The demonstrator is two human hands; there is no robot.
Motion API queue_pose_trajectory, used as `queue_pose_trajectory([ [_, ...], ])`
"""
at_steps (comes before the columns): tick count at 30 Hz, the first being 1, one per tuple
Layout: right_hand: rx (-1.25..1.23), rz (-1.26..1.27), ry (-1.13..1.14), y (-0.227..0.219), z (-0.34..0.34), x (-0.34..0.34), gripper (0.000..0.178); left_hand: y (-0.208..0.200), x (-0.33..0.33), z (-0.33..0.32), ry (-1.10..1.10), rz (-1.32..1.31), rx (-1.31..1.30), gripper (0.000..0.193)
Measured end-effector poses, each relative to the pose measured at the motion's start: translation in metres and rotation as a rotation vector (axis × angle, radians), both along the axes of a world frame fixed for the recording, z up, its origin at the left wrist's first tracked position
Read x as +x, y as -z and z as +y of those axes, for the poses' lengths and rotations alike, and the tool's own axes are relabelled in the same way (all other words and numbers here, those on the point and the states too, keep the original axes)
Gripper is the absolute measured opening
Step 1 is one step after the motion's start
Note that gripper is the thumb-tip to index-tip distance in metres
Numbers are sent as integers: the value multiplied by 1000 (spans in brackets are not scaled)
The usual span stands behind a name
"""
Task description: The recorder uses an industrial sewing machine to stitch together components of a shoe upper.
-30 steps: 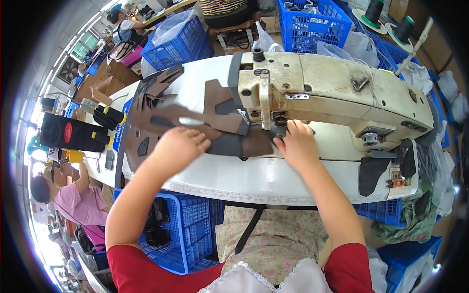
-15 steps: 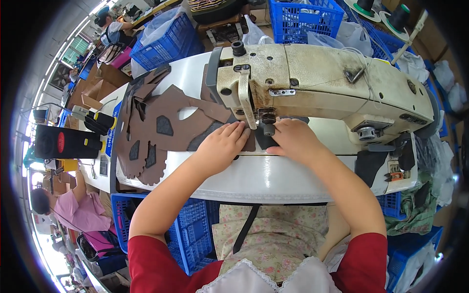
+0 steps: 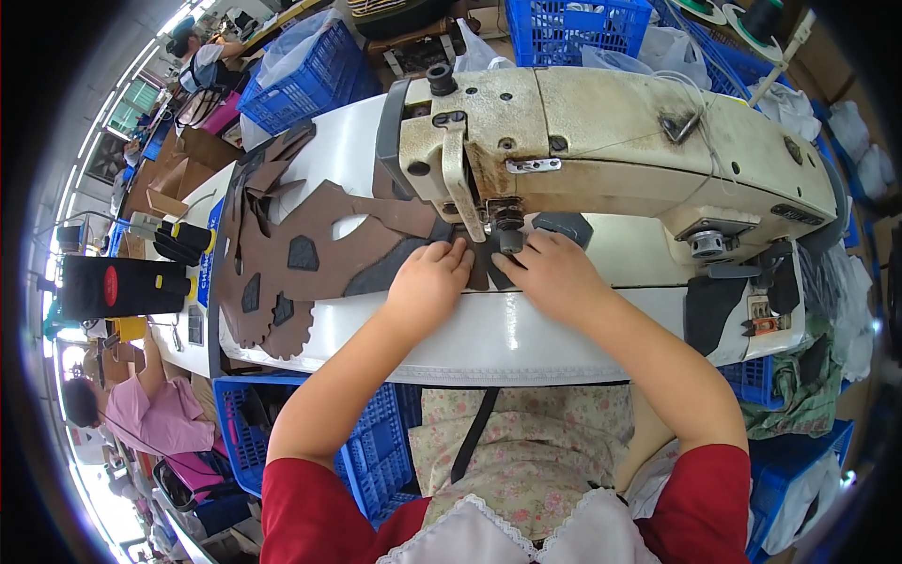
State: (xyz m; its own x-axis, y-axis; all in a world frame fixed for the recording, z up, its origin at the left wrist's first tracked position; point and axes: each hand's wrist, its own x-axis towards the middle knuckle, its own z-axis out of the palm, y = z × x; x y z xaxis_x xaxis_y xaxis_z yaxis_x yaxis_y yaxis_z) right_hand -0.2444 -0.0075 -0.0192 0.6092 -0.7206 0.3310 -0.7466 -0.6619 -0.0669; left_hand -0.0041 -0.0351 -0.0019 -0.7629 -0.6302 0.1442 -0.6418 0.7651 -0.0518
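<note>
A worn cream sewing machine (image 3: pixel 601 141) stands over a white work surface. A large brown sheet-like piece with dark patches (image 3: pixel 324 240) spreads left of its needle area. My left hand (image 3: pixel 432 280) lies palm down on the edge of this piece, fingers stretched toward the presser area. My right hand (image 3: pixel 559 277) rests flat just right of the needle area, its thumb toward the needle and its fingers by the machine head. A black patch (image 3: pixel 567 226) shows behind my right fingers. The needle tip and the material right under it are hidden.
A black piece (image 3: pixel 712 308) and a small tool holder (image 3: pixel 766 315) lie at the right end of the surface. Blue crates (image 3: pixel 578 38) stand behind the machine, and another blue crate (image 3: pixel 371 451) is below the table. Two people sit working at the left.
The whole view has shifted slightly. My right hand has moved in toward the needle, its thumb farther left. The brown piece sits slightly nearer me, and more of the black patch shows behind my right hand.
</note>
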Motion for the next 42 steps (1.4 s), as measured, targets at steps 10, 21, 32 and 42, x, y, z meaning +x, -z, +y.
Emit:
queue_pose_trajectory([
  [10,-83,-54,-35,5,5,-13,37,-6,5,6,84,-11,-31,51],
  [21,-102,-77,4,9,-4,-13,34,4,3,-5,83,42,-60,52],
  [32,-94,-115,55,12,-3,-11,34,3,0,-14,88,74,-52,54],
  [42,-84,-77,83,14,-1,-11,40,7,6,-20,108,137,-5,50],
])
